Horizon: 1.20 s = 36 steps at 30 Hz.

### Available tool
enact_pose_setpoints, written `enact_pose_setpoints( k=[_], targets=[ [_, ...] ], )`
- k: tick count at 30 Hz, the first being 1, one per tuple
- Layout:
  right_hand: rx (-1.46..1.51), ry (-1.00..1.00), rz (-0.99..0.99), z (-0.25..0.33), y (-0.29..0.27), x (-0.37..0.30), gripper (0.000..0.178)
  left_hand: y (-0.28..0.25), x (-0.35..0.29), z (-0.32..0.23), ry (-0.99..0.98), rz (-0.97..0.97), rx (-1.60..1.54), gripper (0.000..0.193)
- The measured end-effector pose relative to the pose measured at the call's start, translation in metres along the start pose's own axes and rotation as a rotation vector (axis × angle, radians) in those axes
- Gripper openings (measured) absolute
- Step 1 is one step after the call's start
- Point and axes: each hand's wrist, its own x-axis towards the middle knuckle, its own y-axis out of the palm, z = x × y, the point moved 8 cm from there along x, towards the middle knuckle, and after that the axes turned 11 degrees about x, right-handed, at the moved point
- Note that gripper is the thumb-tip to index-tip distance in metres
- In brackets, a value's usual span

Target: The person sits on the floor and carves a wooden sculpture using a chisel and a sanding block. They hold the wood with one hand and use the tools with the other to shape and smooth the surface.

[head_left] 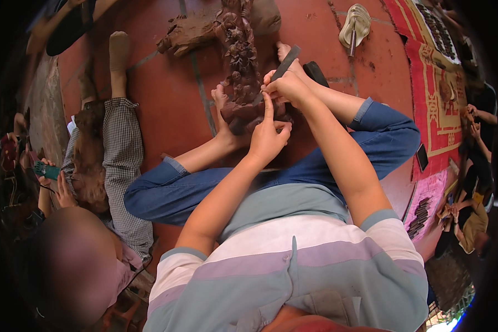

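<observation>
A: In the head view, where do we find the carving?

B: We see the dark wooden carving [239, 77] at twelve o'clock, between the bare left foot [221, 110] and right foot [282, 50]. They probably brace it, leaving both hands free.

A: What is our right hand [289, 88] doing?

B: It pinches a dark flat tool [286, 62] between thumb and fingers, the upper end slanting toward one o'clock. We judge that grip suits fine steering.

A: And our left hand [268, 138]?

B: Its index finger points toward twelve, the tip by the carving and the tool's lower end, perhaps to guide it. The other fingers curl in; we can't tell whether they pinch anything.

A: Can we read any brands, labels or writing?

B: None on carving or tool. The red cloth [434, 110] at two o'clock bears golden designs, and the dark phone [421, 157] at three shows no label we can make out.
</observation>
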Motion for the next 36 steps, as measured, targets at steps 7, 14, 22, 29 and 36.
enact_pose_setpoints(
  k=[7, 14, 22, 29, 36],
  targets=[
    [0.019, -0.299, 0.038, -0.001, -0.011, -0.020, 0.013, -0.016, 0.001, 0.008, 0.052, -0.016, 0.310, 0.088],
    [-0.117, -0.541, -0.069, -0.020, -0.021, -0.089, 0.018, -0.032, -0.033, 0.054, 0.012, 0.045, 0.372, 0.055],
    [-0.237, -0.880, -0.093, -0.018, 0.004, -0.094, 0.015, -0.100, -0.032, 0.126, -0.264, -0.222, -0.359, 0.037],
    [-0.609, -1.080, 0.006, -0.019, 0.019, -0.123, 0.017, -0.100, -0.031, 0.100, 0.109, -0.451, 0.150, 0.032],
    [-0.810, -1.115, -0.017, -0.006, 0.049, -0.129, 0.020, -0.060, -0.033, 0.006, 0.453, -0.357, 0.293, 0.046]
  ],
)
